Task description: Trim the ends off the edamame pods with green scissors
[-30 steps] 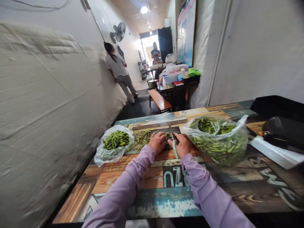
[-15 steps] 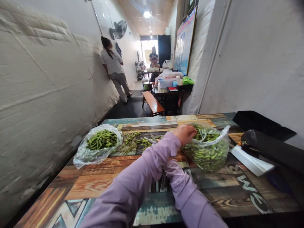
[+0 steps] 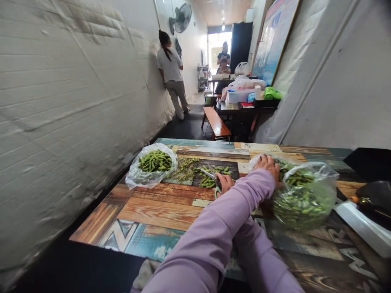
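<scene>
My forearms cross, the left one on top. My left hand point(image 3: 268, 166) reaches right and grips the near-left rim of a clear plastic bag point(image 3: 305, 211) full of green soybean pods point(image 3: 301, 178); its fingertips are partly hidden. Under the left arm, my right hand point(image 3: 225, 184) holds scissors point(image 3: 208, 174) with a pale green handle, the blades pointing left over several loose pods point(image 3: 207, 182). Small green trimmings point(image 3: 185, 169) lie beside these. At the left, a second clear bag point(image 3: 137, 178) stands open with pods point(image 3: 155, 160) heaped inside.
A patterned wood-look table point(image 3: 161, 209) carries everything. At its right are a white box-like object point(image 3: 363, 228) and a black object point(image 3: 371, 162). Beyond stand a bench point(image 3: 216, 121) and a cluttered table point(image 3: 233, 106). One person point(image 3: 172, 73) leans at the left wall; others are farther back.
The view has swung, so the table and bags sit farther right in the picture. My left hand has shifted from the bag's mouth to its left rim. The scissors hand shows more clearly.
</scene>
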Demonstrator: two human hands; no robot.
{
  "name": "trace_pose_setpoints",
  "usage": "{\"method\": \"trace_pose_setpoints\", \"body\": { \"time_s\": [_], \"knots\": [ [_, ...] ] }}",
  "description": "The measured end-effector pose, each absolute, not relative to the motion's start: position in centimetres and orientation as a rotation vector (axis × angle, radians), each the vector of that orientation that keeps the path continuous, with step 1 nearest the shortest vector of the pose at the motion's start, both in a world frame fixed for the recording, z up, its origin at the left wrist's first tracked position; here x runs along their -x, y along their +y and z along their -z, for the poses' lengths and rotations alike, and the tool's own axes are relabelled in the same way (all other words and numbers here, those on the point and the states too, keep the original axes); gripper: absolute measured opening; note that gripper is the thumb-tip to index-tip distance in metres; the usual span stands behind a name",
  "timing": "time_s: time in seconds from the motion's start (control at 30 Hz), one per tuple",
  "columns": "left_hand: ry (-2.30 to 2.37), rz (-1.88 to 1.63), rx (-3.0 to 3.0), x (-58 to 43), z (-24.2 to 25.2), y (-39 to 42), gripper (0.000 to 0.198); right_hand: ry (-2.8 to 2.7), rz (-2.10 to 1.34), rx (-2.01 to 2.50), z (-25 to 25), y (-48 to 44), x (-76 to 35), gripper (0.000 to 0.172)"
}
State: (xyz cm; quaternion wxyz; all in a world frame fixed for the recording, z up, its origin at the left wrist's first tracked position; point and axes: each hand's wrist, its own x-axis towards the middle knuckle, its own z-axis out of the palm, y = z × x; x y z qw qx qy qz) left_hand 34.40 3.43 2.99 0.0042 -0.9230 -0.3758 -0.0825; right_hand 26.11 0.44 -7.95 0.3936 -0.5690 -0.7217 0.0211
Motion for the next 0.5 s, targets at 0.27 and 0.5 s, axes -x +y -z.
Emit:
{"method": "trace_pose_setpoints", "body": {
  "time_s": [0.27, 0.5],
  "knots": [
    [-1.214, 0.277, 2.958, -33.7, -3.4, 2.2, 0.048, -1.834, -0.072, 1.455, 8.1, 0.2, -26.5, 0.054],
    [-1.304, 0.189, 2.96, -34.0, -3.0, 2.2, 0.042, -1.812, -0.084, 1.448, 7.9, -0.3, -26.4, 0.052]
  ]
}}
